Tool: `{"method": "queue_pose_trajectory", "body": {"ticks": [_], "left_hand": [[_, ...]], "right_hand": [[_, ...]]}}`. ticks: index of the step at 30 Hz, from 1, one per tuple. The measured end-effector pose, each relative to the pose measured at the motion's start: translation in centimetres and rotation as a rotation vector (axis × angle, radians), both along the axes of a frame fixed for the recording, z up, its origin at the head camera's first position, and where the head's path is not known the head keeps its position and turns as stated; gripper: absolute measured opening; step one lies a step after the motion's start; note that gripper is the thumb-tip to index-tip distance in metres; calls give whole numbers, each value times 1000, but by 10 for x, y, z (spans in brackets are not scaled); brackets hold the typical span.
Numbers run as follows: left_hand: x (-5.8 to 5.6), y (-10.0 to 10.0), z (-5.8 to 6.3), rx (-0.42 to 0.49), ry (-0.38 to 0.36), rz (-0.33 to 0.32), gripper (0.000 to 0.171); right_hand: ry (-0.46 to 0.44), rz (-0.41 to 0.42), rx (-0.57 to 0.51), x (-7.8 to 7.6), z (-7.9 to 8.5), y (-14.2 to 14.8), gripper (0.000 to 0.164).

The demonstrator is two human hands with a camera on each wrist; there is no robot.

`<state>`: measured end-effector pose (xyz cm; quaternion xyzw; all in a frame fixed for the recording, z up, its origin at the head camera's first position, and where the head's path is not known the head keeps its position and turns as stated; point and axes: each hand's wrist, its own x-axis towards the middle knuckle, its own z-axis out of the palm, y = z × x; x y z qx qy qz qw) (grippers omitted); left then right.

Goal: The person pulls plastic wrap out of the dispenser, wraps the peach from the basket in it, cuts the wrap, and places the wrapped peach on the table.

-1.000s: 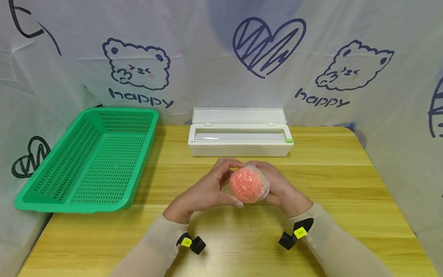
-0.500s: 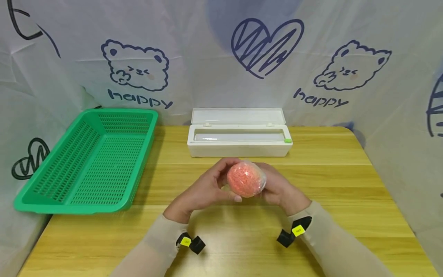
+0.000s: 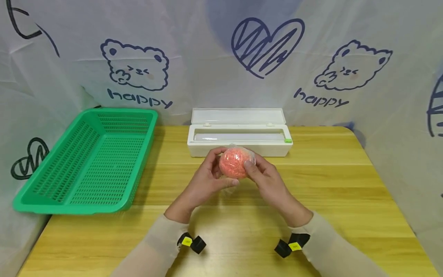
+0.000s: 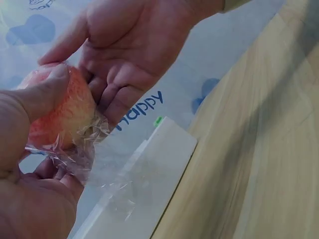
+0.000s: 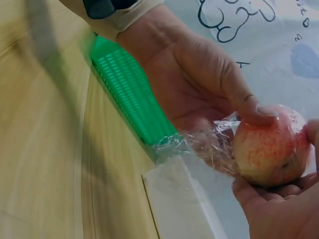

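Between both hands is a red and yellow apple (image 3: 234, 163) wrapped in clear cling film, held up just in front of the white box. My left hand (image 3: 205, 177) grips its left side, thumb low on the near face and fingers round the back. On the other side, my right hand (image 3: 271, 184) holds it with the thumb pressed on the front. Loose, crumpled cling film (image 4: 107, 167) trails under the apple in the left wrist view. The right wrist view shows bunched film (image 5: 199, 144) beside the apple (image 5: 266, 149), close to the left palm.
A white cling film box (image 3: 238, 150) with its clear lid raised stands at the back of the wooden table (image 3: 332, 192). To the left is a green plastic basket (image 3: 104, 165). A patterned white cloth (image 3: 204, 50) hangs behind and at the sides.
Both hands have raised the apple and moved it left and away, nearer the box. The right thumb has come round from behind onto the apple's front.
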<state>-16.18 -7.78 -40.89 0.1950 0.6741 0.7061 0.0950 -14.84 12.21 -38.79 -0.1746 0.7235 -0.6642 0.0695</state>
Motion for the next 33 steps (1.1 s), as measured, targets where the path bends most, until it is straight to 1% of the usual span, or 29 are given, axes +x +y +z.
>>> {"method": "queue_pose_trajectory", "body": {"ticks": [2, 5, 8, 11, 14, 16, 17, 20, 22, 24, 25, 27, 30, 32, 33], "left_hand": [[0, 1, -1, 21, -16, -3, 79], [1, 1, -2, 42, -49, -25, 79], [1, 1, -4, 47, -96, -47, 86], [2, 1, -4, 12, -104, -53, 93], [3, 5, -4, -42, -73, -43, 92], [5, 8, -2, -72, -58, -31, 89], [6, 10, -1, -81, -58, -21, 87], [13, 13, 11, -81, -63, 2, 85], [15, 15, 13, -67, -53, 6, 84], [16, 16, 12, -55, -39, 1, 84], [15, 17, 8, -54, -31, 0, 84], [12, 17, 0, -61, 1, 7, 85], [10, 18, -5, -96, 56, 36, 85], [9, 19, -7, -119, 90, 61, 85], [9, 20, -8, -133, 99, 73, 84]], "right_hand": [[36, -41, 61, 1, -1, -1, 41], [49, -114, 105, 2, -2, -1, 39], [57, -158, 111, 2, -3, -3, 43], [13, -166, 61, 1, -3, -5, 46], [-110, -195, -35, -1, -1, -10, 55], [-205, -247, -117, -3, -1, -16, 58], [-244, -276, -169, -4, 0, -18, 56], [-316, -366, -324, -8, 0, -26, 44], [-347, -399, -426, -9, 0, -28, 36], [-370, -424, -477, -10, 0, -29, 31], [-377, -429, -486, -11, -1, -28, 32], [-375, -396, -476, -10, -2, -27, 38], [-334, -320, -419, -7, -3, -26, 53], [-301, -294, -401, -6, -3, -27, 56], [-291, -300, -395, -6, -3, -28, 55]]}}
